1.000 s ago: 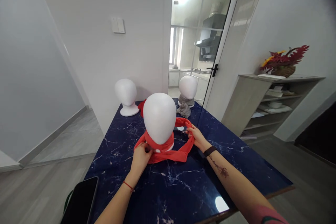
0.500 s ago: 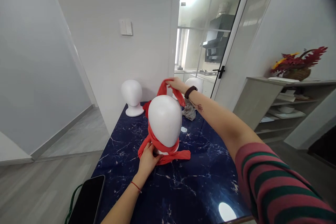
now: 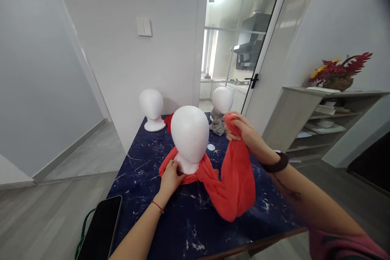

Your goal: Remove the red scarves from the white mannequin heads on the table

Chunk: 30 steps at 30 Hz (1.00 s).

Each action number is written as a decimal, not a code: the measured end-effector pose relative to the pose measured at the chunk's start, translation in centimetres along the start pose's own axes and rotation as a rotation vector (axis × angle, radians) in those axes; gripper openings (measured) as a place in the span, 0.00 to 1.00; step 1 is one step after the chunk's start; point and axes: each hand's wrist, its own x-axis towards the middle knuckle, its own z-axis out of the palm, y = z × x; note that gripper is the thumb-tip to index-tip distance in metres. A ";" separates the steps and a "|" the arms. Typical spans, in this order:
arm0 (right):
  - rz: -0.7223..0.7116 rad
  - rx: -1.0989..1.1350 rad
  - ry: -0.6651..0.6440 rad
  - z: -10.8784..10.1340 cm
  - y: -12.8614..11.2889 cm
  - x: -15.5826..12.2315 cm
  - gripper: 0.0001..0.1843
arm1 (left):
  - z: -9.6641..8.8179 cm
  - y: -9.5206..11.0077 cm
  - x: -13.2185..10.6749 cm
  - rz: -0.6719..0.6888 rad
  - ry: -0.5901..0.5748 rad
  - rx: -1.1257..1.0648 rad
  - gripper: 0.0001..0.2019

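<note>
A white mannequin head [image 3: 190,132] stands upright on the dark blue marbled table, with a red scarf [image 3: 236,178] lying around the base of its neck. My left hand [image 3: 171,177] is at the front left of the neck, thumb and fingers closed on the scarf there. Out to the right of the head, my right hand [image 3: 242,130] grips the scarf's other end, slightly blurred. From that hand the cloth hangs in a wide loop over the table and runs back to the neck.
Two more mannequin heads stand behind, a bare one [image 3: 151,107] at left and one with a grey scarf [image 3: 217,126] at right. More red cloth [image 3: 169,122] lies behind the middle head. A phone [image 3: 102,227] rests at the table's left edge. A shelf [image 3: 304,105] stands right.
My right hand has swung from behind the head round to its right and nearer, drawing the scarf along. The front wrap has come off the neck's front. My left hand stays.
</note>
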 end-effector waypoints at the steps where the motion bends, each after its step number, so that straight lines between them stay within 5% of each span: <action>1: -0.023 -0.145 0.102 -1.9 1.2 -0.6 0.08 | 0.0 0.0 0.0 0.014 -0.010 0.007 0.10; 3: -0.029 -0.447 0.185 -4.7 3.8 -1.8 0.12 | -0.1 -0.1 0.0 0.030 -0.026 0.008 0.10; 5: 0.011 -0.673 0.135 -5.9 6.4 -3.6 0.15 | -0.2 -0.2 0.1 0.032 -0.038 -0.002 0.10; 11: 0.077 -1.044 -0.224 -2.3 12.5 -10.3 0.40 | -0.3 -0.3 0.3 0.028 -0.078 -0.017 0.10; 14: 0.087 -1.056 -0.295 -2.2 13.8 -10.4 0.28 | -0.3 -0.4 0.2 0.007 -0.098 -0.036 0.10; 17: 0.174 -1.009 -0.256 -4.7 13.9 -6.8 0.11 | -0.3 -0.5 0.3 0.023 -0.103 -0.049 0.10; 22: 0.166 -1.059 0.031 -7.2 11.9 4.0 0.10 | -0.5 -0.5 0.3 0.047 -0.099 -0.027 0.10; 25: 0.110 -1.048 0.086 -5.2 9.6 10.8 0.10 | -0.7 -0.4 0.2 0.044 -0.105 0.006 0.10; 30: -0.054 -0.952 -0.030 2.1 4.5 19.8 0.14 | -0.7 -0.3 0.1 0.043 -0.104 0.033 0.10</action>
